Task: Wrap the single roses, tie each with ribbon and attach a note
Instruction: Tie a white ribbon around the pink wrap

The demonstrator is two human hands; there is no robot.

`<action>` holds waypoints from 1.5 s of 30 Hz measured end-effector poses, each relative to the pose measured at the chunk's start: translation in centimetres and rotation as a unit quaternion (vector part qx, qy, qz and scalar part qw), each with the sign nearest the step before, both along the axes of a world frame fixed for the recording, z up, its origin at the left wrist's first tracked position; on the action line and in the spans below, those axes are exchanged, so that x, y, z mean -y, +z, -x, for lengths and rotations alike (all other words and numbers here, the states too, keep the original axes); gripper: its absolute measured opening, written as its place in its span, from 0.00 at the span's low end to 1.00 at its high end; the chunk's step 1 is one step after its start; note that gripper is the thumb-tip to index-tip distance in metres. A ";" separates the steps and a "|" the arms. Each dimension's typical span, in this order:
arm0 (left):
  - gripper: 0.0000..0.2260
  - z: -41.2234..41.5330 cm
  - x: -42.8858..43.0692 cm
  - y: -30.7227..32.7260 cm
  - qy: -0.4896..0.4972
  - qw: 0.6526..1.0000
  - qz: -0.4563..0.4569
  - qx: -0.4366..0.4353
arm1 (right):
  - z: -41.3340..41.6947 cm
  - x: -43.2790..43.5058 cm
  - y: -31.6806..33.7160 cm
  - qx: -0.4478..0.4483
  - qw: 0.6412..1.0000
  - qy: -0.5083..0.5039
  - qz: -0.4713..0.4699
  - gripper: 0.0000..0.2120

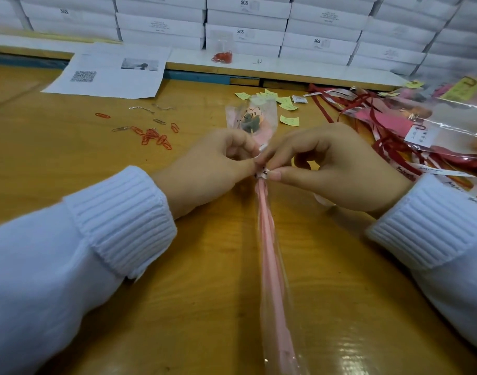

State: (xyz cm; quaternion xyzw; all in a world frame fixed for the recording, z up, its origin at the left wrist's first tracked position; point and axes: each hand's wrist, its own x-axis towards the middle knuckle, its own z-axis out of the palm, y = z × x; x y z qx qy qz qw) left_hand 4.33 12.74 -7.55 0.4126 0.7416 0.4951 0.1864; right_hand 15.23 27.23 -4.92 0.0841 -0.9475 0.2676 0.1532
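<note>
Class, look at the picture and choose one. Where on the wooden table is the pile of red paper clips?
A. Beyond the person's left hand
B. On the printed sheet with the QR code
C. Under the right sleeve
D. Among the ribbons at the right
A: the red paper clips lie on the bare table just beyond the left hand.

Glossy wooden table (96, 163), clear plastic sleeve (275, 280)

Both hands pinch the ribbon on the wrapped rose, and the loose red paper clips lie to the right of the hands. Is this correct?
Not quite. In the head view both hands, left and right, do pinch the ribbon on the wrapped rose, but the red paper clips lie to their left.
</note>
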 end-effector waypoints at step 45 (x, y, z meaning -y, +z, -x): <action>0.09 -0.1 0.1 1.1 0.006 0.997 0.071 0.043 | 0.9 0.2 -1.7 0.091 0.981 -0.117 0.123 0.04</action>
